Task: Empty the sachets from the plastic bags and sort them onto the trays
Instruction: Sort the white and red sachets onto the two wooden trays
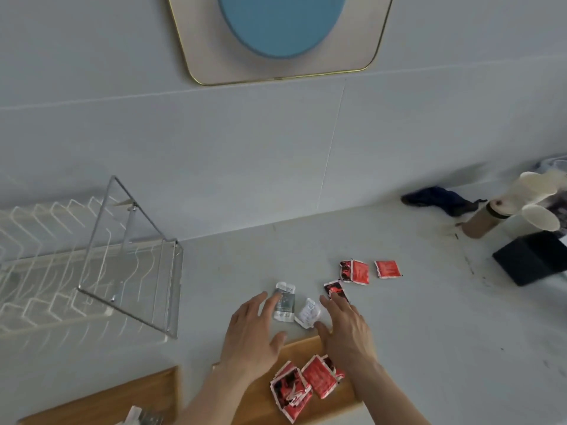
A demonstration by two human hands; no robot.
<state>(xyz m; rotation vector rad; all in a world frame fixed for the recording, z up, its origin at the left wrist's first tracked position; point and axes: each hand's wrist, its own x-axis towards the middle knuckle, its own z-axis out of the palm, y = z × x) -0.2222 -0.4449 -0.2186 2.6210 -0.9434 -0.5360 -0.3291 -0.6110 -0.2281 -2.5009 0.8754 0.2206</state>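
Two pale sachets lie on the counter: a silver-grey sachet (286,303) and a crumpled white sachet (307,313). My left hand (253,334) hovers open with its fingertips on the grey one. My right hand (346,328) is spread open just right of the white one, over a red and black sachet (335,289). More red sachets (356,271) and one red sachet (388,269) lie farther back. A wooden tray (302,343) near me holds a pile of red sachets (306,384). A second wooden tray (129,394) at lower left holds a pale sachet (144,417).
A clear and white dish rack (92,265) stands at the left against the wall. At the far right are a dark blue bag (438,199), a black box (530,259) and a tan cylinder with white objects (491,219).
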